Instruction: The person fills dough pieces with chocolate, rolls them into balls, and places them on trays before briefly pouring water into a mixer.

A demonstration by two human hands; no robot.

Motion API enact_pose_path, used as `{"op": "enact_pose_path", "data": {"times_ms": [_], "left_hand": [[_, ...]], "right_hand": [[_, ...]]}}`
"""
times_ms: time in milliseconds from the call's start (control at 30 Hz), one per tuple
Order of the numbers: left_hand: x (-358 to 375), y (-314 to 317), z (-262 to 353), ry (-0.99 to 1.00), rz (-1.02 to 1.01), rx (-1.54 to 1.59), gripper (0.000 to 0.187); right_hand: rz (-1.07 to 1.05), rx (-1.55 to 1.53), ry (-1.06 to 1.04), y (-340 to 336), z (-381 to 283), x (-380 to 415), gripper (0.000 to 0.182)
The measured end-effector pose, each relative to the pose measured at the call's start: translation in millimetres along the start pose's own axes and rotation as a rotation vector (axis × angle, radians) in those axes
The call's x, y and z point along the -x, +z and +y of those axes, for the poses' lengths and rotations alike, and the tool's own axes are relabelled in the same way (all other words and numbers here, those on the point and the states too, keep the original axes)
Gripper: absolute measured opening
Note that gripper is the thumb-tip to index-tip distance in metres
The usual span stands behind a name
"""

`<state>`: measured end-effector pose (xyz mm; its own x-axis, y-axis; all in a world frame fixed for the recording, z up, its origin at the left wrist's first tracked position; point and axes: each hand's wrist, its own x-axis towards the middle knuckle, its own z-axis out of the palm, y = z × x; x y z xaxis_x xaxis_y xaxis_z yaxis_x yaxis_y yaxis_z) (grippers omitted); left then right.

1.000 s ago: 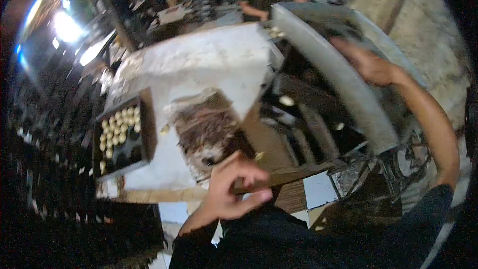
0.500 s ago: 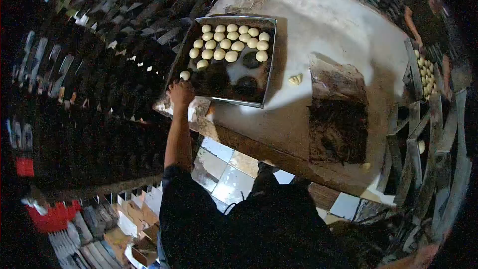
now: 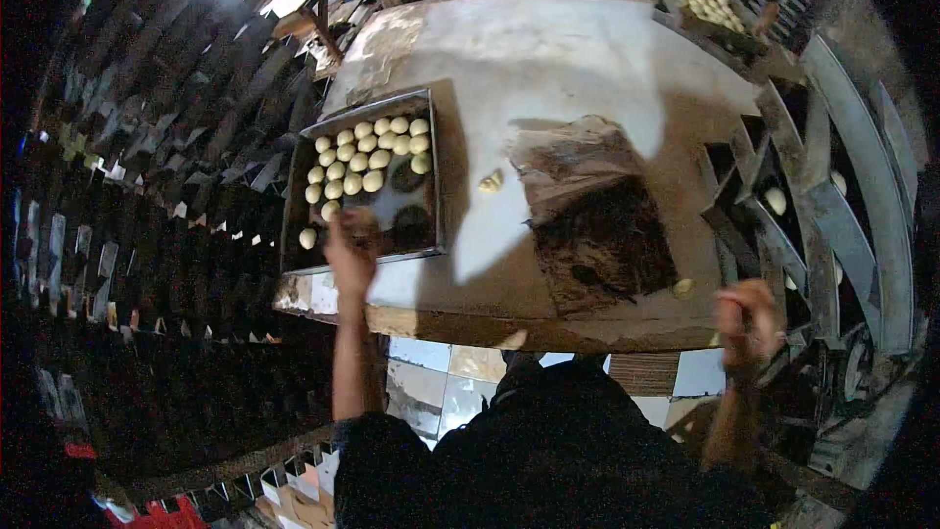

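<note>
My left hand (image 3: 351,253), blurred by motion, is over the front wall of a dark metal baking tray (image 3: 439,171). Its fingers overlap the tray's inside near the closest dough ball (image 3: 331,210). Pale round dough balls sit in rows toward the back of the tray, and one single ball (image 3: 307,238) lies in the front left corner. At the table's right front edge, my right hand (image 3: 749,323) is raised with its fingers curled in; what they hold, if anything, is hidden. Close to it lies a small flat dough piece (image 3: 682,287).
A brown, dark-stained sheet (image 3: 597,216) lies on the worn table (image 3: 548,39), with a dough scrap (image 3: 491,181) to its left. Metal trays (image 3: 832,206) lean stacked at the right, some with dough balls. Another filled tray (image 3: 705,5) is at the back right, beside a person.
The view has swung right, bringing my right hand into sight. My left hand has moved away from the single dough ball in the tray's front left corner, rightward along the front wall.
</note>
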<state>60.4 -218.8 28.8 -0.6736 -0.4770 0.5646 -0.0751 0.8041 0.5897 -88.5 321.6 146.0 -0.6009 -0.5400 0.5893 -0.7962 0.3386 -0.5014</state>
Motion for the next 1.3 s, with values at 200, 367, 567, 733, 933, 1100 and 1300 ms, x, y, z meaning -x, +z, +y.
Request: {"op": "enact_pose_path", "data": {"times_ms": [200,367,567,733,933,1100,1300], "left_hand": [[56,116,284,0.17,-0.487,0.388,0.07],[64,109,365,-0.03,-0.324,0.599,0.071],[99,97,378,-0.159,-0.182,0.653,0.04],[129,73,386,-0.051,0.093,0.641,0.056],[161,-13,303,-0.427,-0.206,0.482,0.036],[191,-49,246,-0.884,-0.08,1.155,0.022],[226,-15,196,-1.281,-0.428,1.506,0.032]], "right_hand": [[-0.258,-0.481,0.255,90,4,-7,0.027],[-0.015,-0.713,-0.028,65,28,2,0.039],[0.146,-0.708,0.103,43,-40,18,0.044],[0.284,-0.681,0.167,75,-84,33,0.028],[-0.082,-0.639,0.235,204,-121,43,0.036],[-0.114,-0.551,0.048,225,-159,37,0.033],[-0.18,-0.575,0.357,219,-136,85,0.033]]}}
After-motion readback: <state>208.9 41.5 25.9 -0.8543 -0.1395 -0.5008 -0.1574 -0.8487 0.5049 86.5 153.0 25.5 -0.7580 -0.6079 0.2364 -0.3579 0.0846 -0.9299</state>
